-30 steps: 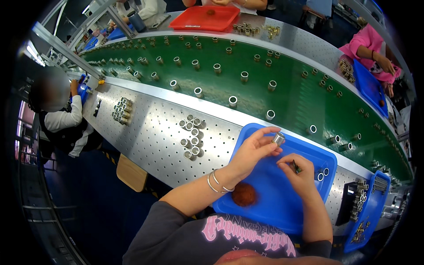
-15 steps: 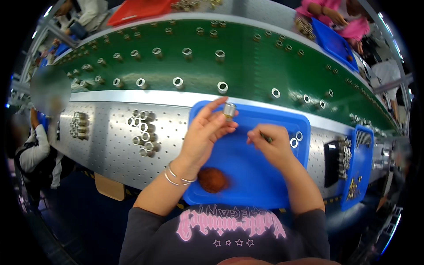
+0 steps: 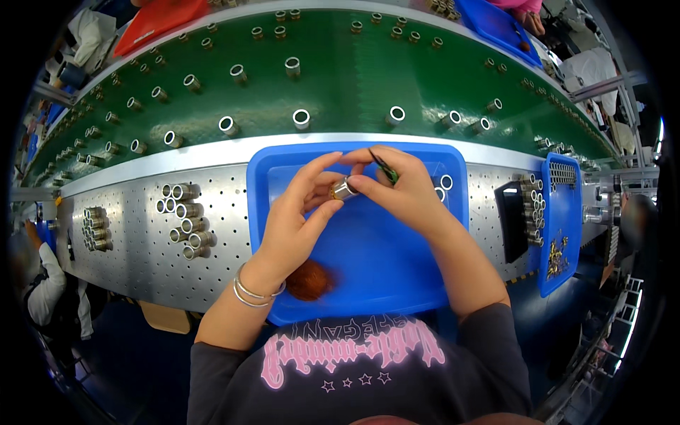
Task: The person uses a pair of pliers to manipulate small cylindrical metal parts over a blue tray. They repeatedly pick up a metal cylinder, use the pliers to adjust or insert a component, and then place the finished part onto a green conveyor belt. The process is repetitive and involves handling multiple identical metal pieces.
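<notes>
Above a blue tray (image 3: 354,276), my left hand (image 3: 296,209) is closed around a small shiny metal sleeve (image 3: 344,188), which lies tilted between fingers and thumb. My right hand (image 3: 407,185) meets it from the other side, its thumb and fingertip at the sleeve's end. That same hand grips thin dark tweezers (image 3: 384,168) with some green on them, their tips pointing up and away from the sleeve. A reddish-brown fuzzy ball (image 3: 309,280) sits in the tray beside my left wrist. Two metal rings (image 3: 444,188) rest at the tray's right side.
A green conveyor belt (image 3: 340,78) carrying many metal sleeves runs behind the tray. More sleeves (image 3: 188,212) stand on the perforated metal table (image 3: 227,269) at left. To the right are a black object (image 3: 511,221) and another blue tray (image 3: 563,234) with small brass-coloured parts.
My right hand has come up and left to meet the left hand at the sleeve. The sleeve has gone from upright to tilted. The whole view has shifted.
</notes>
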The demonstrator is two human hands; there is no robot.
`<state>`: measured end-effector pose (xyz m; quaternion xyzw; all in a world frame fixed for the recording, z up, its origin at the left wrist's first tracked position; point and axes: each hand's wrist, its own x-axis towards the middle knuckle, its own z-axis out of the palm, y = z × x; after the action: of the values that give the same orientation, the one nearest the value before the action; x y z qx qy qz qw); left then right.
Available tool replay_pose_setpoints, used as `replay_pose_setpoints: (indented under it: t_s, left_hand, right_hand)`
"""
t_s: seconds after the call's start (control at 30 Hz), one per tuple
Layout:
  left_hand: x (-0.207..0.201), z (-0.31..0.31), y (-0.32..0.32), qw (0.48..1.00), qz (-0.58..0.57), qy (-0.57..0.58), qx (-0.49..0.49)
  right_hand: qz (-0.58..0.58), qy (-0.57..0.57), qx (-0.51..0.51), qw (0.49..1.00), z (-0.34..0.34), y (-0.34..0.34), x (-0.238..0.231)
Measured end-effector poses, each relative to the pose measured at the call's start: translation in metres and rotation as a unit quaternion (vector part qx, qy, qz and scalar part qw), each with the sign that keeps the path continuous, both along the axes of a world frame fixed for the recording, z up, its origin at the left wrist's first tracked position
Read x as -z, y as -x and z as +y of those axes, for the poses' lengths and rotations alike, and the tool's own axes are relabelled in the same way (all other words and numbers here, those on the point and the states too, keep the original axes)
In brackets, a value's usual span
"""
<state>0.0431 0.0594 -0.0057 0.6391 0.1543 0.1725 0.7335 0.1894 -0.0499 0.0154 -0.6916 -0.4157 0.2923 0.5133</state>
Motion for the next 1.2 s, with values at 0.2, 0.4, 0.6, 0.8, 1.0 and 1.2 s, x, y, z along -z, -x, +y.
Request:
replay_pose_setpoints:
  t_s: [0.2, 0.4, 0.6, 0.8, 1.0, 1.2]
  left_hand:
    - [0.000, 0.010, 0.001, 0.985, -0.013, 0.170, 0.040]
    - [-0.002, 0.018, 0.001, 0.943, -0.006, 0.329, 0.043]
    - [-0.001, 0.017, 0.002, 0.946, -0.024, 0.322, 0.035]
    - [0.000, 0.016, 0.003, 0.952, -0.021, 0.303, 0.018]
    - [-0.002, 0.019, 0.003, 0.932, -0.026, 0.358, 0.045]
    - [-0.001, 0.017, 0.004, 0.940, -0.025, 0.338, 0.023]
  right_hand:
    - [0.006, 0.002, 0.050, 0.999, -0.001, -0.002, 0.002]
    - [0.068, -0.071, 0.048, 0.994, -0.002, 0.001, 0.005]
    - [0.117, -0.096, 0.028, 0.988, 0.000, 0.004, 0.004]
    - [0.100, -0.103, 0.030, 0.989, 0.001, 0.010, 0.007]
    - [0.079, -0.112, 0.046, 0.989, 0.000, 0.009, 0.007]
    - [0.092, -0.104, 0.050, 0.989, 0.000, 0.011, 0.003]
